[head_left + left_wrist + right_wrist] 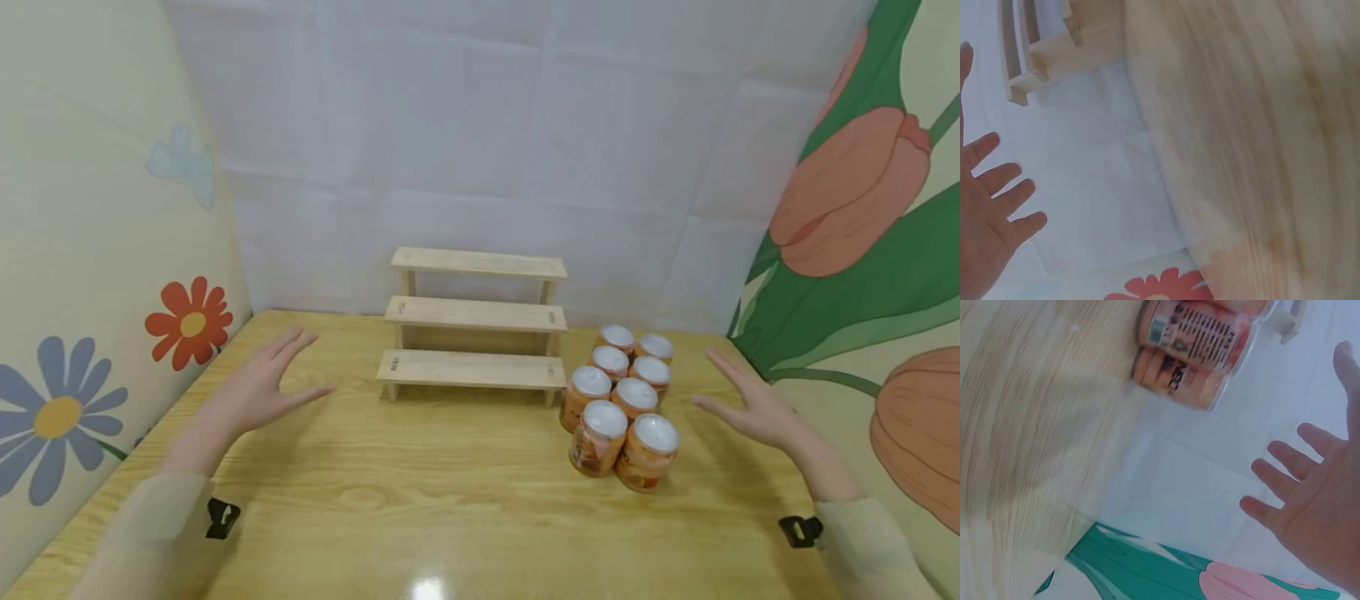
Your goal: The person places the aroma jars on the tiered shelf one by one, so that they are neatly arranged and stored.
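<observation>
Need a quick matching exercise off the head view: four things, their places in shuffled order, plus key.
Things:
1. Orange cylindrical cans with silvery lids
2. Pale wooden three-step rack
3. Bare left hand
4. Bare right hand

Places in the head view:
A. Farthest right of the four
B. Between the left hand and the cans
C. Farthest left of the four
D. Between the rack and the right hand

Pairs: 1-D, 2-B, 3-C, 4-A

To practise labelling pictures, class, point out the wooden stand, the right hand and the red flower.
Wooden stand [475,314]: head view, on its middle step.
Right hand [762,413]: head view, on the middle of the hand.
Red flower [192,324]: head view, on its yellow centre.
</observation>
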Tool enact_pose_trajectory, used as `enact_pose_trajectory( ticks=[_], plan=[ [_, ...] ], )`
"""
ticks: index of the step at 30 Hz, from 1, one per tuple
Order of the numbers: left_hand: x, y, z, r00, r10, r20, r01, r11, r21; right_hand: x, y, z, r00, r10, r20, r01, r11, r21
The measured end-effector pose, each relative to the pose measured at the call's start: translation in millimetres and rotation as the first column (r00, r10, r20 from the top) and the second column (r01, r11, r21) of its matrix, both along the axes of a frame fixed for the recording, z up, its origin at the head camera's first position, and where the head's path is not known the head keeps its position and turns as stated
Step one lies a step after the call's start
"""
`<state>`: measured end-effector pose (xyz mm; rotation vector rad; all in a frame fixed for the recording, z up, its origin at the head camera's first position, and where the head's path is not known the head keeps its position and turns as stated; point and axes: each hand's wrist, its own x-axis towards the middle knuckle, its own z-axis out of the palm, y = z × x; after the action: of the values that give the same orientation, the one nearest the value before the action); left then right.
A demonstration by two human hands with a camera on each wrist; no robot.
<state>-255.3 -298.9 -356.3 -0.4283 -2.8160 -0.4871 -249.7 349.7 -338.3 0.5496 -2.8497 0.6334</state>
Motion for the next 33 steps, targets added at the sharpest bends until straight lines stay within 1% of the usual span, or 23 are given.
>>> enact_pose_trajectory(
  ticks=[3, 5, 8, 10, 16, 18, 21, 23, 25, 29, 33],
  plan=[
    [-4.5, 8.5, 2.6, 0.997, 0.008, 0.073, -0.015, 0.996, 0.087, 4.0, -8.9, 1.4, 1.0, 0.016, 0.024, -0.014, 0.997, -0.079],
    [-7.6, 12.8, 3.5, 0.994, 0.004, 0.109, -0.02, 0.99, 0.142, 6.3, -15.9, 1.6, 0.999, 0.016, 0.039, -0.011, 0.993, -0.116],
    [-13.3, 17.5, 1.5, 0.993, -0.011, 0.121, -0.016, 0.975, 0.222, 9.5, -25.6, 0.0, 0.996, 0.031, 0.079, -0.018, 0.987, -0.158],
    [-17.9, 20.0, -1.7, 0.991, -0.026, 0.135, -0.011, 0.963, 0.269, 11.4, -30.9, -2.6, 0.994, 0.055, 0.089, -0.039, 0.984, -0.175],
    [-32.9, 27.4, -14.5, 0.984, -0.076, 0.16, 0.009, 0.923, 0.384, 15.4, -42.4, -14.6, 0.988, 0.131, 0.078, -0.115, 0.976, -0.185],
    [-37.2, 30.0, -17.7, 0.983, -0.083, 0.161, 0.012, 0.915, 0.403, 16.4, -45.2, -19.2, 0.986, 0.156, 0.065, -0.141, 0.973, -0.183],
    [-42.6, 33.5, -19.6, 0.985, -0.087, 0.146, 0.019, 0.909, 0.416, 16.0, -50.2, -24.9, 0.981, 0.189, 0.032, -0.179, 0.962, -0.205],
    [-45.3, 37.0, -20.2, 0.986, -0.093, 0.139, 0.026, 0.906, 0.423, 16.8, -52.8, -27.9, 0.98, 0.197, 0.013, -0.19, 0.958, -0.216],
    [-48.4, 40.8, -21.5, 0.985, -0.099, 0.142, 0.029, 0.902, 0.432, 18.0, -54.7, -30.3, 0.982, 0.19, 0.009, -0.183, 0.957, -0.226],
    [-54.8, 48.5, -26.7, 0.979, -0.112, 0.171, 0.024, 0.893, 0.449, 21.0, -55.9, -33.4, 0.981, 0.191, 0.014, -0.184, 0.959, -0.215],
    [-60.0, 54.8, -33.6, 0.966, -0.143, 0.216, 0.02, 0.873, 0.487, 23.5, -56.6, -33.0, 0.982, 0.188, 0.01, -0.182, 0.962, -0.206]
  ],
)
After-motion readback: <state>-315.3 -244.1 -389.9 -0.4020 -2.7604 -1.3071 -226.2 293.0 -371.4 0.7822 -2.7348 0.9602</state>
